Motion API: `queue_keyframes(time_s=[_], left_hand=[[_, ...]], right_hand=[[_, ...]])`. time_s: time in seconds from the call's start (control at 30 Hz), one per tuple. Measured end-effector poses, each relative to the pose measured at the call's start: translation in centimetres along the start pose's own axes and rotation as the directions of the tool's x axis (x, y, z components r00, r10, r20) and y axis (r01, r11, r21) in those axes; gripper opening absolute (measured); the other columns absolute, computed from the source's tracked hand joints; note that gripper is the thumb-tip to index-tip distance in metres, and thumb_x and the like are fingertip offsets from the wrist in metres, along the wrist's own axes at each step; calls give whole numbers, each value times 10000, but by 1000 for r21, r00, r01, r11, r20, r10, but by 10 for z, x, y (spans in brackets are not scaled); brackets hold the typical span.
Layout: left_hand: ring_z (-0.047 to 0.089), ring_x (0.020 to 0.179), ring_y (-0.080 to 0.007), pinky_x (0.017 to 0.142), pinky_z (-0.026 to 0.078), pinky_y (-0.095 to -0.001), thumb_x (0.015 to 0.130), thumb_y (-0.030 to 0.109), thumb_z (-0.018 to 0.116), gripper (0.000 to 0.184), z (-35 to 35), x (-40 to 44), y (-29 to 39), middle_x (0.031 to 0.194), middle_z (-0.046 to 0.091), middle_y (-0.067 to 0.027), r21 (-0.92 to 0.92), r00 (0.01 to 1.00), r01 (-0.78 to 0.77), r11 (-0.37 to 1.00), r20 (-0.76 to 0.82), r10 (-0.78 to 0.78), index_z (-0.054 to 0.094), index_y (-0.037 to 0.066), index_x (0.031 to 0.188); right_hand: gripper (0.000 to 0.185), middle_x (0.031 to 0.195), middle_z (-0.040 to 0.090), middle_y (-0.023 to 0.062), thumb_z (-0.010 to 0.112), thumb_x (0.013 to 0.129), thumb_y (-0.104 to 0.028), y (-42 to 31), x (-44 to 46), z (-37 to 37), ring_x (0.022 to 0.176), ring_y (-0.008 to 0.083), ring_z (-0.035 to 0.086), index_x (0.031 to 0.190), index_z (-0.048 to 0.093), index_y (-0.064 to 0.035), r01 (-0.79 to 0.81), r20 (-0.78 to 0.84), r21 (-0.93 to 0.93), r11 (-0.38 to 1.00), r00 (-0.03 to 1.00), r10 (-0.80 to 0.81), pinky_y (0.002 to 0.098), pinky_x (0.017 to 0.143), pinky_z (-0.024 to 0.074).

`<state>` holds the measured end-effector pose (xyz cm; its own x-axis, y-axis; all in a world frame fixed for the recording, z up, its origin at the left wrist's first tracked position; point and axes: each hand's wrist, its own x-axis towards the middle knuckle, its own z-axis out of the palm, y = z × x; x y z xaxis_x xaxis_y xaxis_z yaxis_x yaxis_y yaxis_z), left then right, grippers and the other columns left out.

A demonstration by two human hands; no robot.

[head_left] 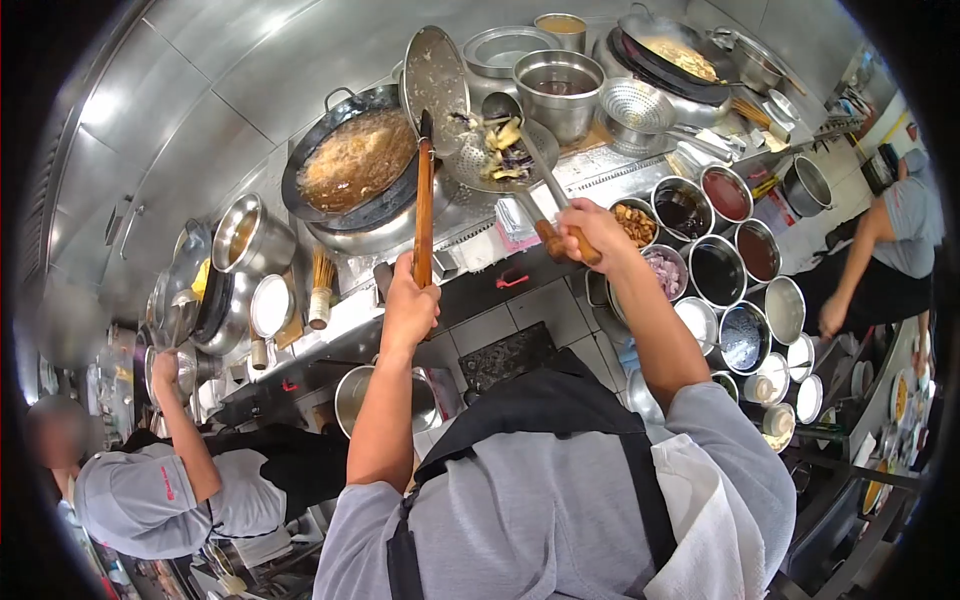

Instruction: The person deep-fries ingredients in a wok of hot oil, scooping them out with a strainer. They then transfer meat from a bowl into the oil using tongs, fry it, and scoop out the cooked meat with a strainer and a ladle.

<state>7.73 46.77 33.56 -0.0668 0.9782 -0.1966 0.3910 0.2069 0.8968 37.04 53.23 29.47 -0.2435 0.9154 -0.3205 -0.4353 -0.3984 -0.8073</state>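
Note:
My left hand (411, 303) is closed round the long wooden handle of a big perforated skimmer (437, 75), which is raised beside a wok of bubbling brown oil (355, 160). My right hand (592, 235) is wrapped round the handle of a ladle (502, 107). Under the ladle lies a perforated strainer (470, 165) holding yellow and dark purple food pieces (508, 155). The strainer's own wooden handle (549, 238) passes just beside my right hand.
Steel pots (559, 95) stand behind the strainer. Several sauce and ingredient containers (718, 270) crowd the right side. A steaming wok (680, 60) is at the back right. One co-worker (165, 490) works at the left, another (890, 250) at the right.

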Motion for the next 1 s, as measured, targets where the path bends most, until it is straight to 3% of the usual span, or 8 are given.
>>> queue_keyframes(time_s=[0.13,0.33,0.43,0.5,0.53,0.57,0.87,1.0], left_hand=[[524,510,-110,409,425,-263,780,-47,532,505,-4,-3,7,708,523,-32,-125,1000,-13,992,12,14,398,36,1260],[529,512,-129,421,447,-260,764,-31,596,451,-10,-7,15,740,559,-58,-349,999,5,937,50,13,424,54,1172],[538,512,-139,412,459,-269,765,-45,594,453,-28,-7,19,743,560,-74,-440,998,0,898,50,25,411,48,1169],[547,511,-149,408,472,-281,760,-50,600,456,-49,-11,22,743,565,-83,-466,999,0,885,44,23,406,41,1163],[544,506,-146,406,470,-279,759,-48,601,448,-61,-10,19,736,565,-80,-424,1000,-15,906,10,22,409,37,1154],[541,503,-143,404,469,-278,754,-47,604,459,-75,-13,21,732,563,-77,-391,1000,-14,920,-22,6,411,31,1164],[499,426,-154,363,400,-298,727,-72,549,541,-202,-25,29,590,503,-49,227,963,183,957,-236,-128,408,16,1241],[510,452,-153,379,412,-300,729,-63,565,570,-210,-36,41,622,514,-55,209,957,254,945,-197,-213,400,12,1269]], right_hand=[[446,615,465,30,572,868,-98,4,-19,-17,435,115,453,1256,370,-12,-1,-149,-488,873,985,-83,278,353,326],[489,657,504,56,589,874,-126,10,-20,-30,463,132,484,1303,380,-22,28,-126,-711,702,978,-166,316,402,372],[493,753,598,131,600,865,-139,12,-8,-38,571,247,599,1297,394,-24,5,-141,-791,612,972,-190,386,543,466],[501,847,631,185,604,857,-140,26,4,-52,698,335,633,1299,395,-30,117,-47,-911,395,923,-381,427,659,482],[505,894,647,211,605,853,-141,30,9,-57,761,379,650,1300,396,-33,164,22,-949,269,886,-463,448,717,490],[504,953,647,254,604,845,-133,29,8,-57,894,454,617,1296,400,-39,121,-14,-950,289,905,-425,489,796,472],[555,959,657,234,627,826,-145,70,15,-76,931,435,616,1329,400,-87,77,-16,-971,224,922,-386,491,789,478],[571,989,664,222,640,844,-209,88,12,-76,961,408,629,1355,405,-112,26,-88,-952,306,932,-353,464,824,480]])
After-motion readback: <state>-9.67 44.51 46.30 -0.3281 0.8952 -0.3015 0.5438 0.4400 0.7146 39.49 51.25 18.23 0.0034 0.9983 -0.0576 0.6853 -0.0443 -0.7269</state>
